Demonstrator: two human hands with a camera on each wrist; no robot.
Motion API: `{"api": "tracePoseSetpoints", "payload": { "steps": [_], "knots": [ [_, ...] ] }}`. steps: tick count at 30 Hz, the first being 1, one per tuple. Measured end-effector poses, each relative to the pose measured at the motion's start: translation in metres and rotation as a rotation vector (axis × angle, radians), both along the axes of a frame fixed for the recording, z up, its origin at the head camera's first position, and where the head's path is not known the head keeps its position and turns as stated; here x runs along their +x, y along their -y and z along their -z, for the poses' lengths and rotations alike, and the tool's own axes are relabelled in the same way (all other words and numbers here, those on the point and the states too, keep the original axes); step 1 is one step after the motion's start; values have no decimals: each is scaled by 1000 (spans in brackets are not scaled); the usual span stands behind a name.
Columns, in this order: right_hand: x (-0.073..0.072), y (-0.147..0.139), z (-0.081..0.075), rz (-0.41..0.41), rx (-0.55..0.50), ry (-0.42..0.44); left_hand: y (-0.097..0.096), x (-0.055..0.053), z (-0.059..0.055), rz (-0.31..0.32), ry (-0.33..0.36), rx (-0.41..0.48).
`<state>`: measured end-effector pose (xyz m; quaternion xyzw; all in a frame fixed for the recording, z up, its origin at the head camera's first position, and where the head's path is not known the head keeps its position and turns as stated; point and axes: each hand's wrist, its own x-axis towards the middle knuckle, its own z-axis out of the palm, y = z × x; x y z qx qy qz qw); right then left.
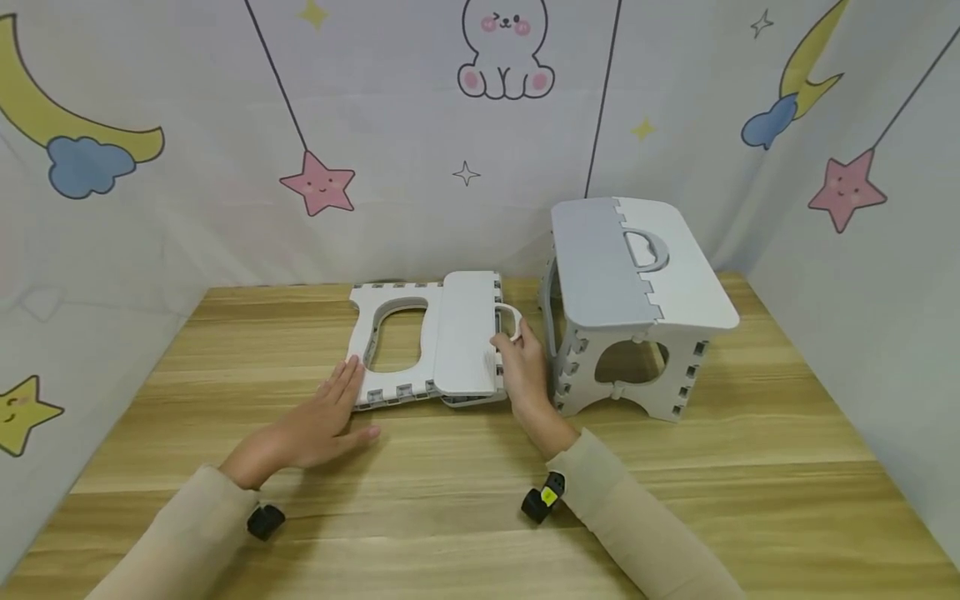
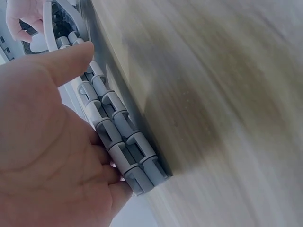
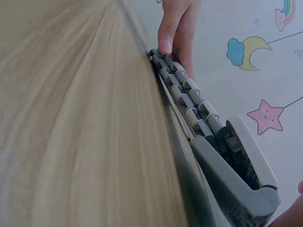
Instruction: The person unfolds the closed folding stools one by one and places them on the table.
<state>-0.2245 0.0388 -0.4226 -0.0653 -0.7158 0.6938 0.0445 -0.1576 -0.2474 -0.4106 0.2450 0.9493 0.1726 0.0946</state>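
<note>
A white and grey folding stool (image 1: 468, 333) lies folded flat on the wooden table, its loop handle (image 1: 510, 310) pointing right in the head view. My left hand (image 1: 318, 421) rests against its left end with straight fingers, thumb apart. At the other end, my right hand (image 1: 525, 375) grips the stool by the handle, thumb and forefinger on either side of it. Both wrist views show the stool's hinged edge (image 2: 113, 118) low over the table. In the right wrist view, the left hand (image 3: 179, 28) is at the far end; most of the right hand is out of frame.
Just right of my right hand stands a second folding stool (image 1: 607, 267), opened upright, with a grey and white top. Behind the wooden table (image 1: 450, 517) hangs a pale curtain (image 1: 397, 225) printed with stars, moons and an animal.
</note>
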Motion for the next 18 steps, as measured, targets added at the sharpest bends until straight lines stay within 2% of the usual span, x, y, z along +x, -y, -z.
{"api": "tracePoseSetpoints", "payload": {
  "steps": [7, 13, 18],
  "knots": [
    [3, 2, -9, -2, -49, -57, 3, 0, -2, -4, 30, -7],
    [4, 5, -16, -2, -112, -116, 9, -1, 5, 10, 37, 105],
    [5, 8, -25, -12, -191, -169, 15, -4, 8, -2, 74, 155]
  ]
}}
